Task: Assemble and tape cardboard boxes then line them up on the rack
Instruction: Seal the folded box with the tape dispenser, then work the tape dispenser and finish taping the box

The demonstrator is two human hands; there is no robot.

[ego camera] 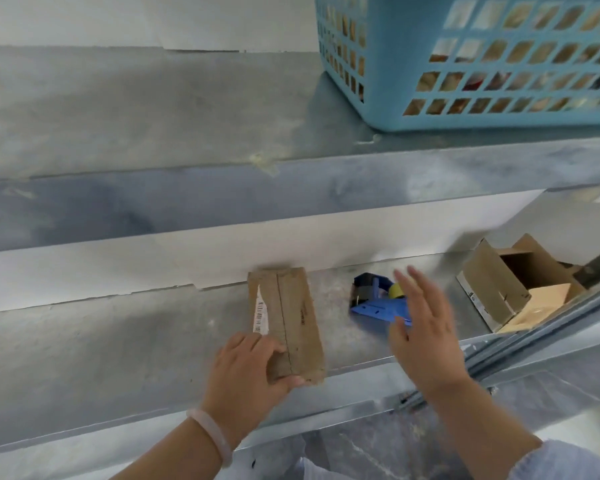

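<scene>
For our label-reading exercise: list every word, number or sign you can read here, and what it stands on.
No text can be read.
White barcode label on the closed box: blurred.
Red print on that box: blurred.
Dark marks on the open box flap: too small.

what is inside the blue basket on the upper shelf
Through the holes of the blue basket show tan, brown and a few red shapes, too blurred to identify. Its walls and the frame edge hide the rest.
</scene>
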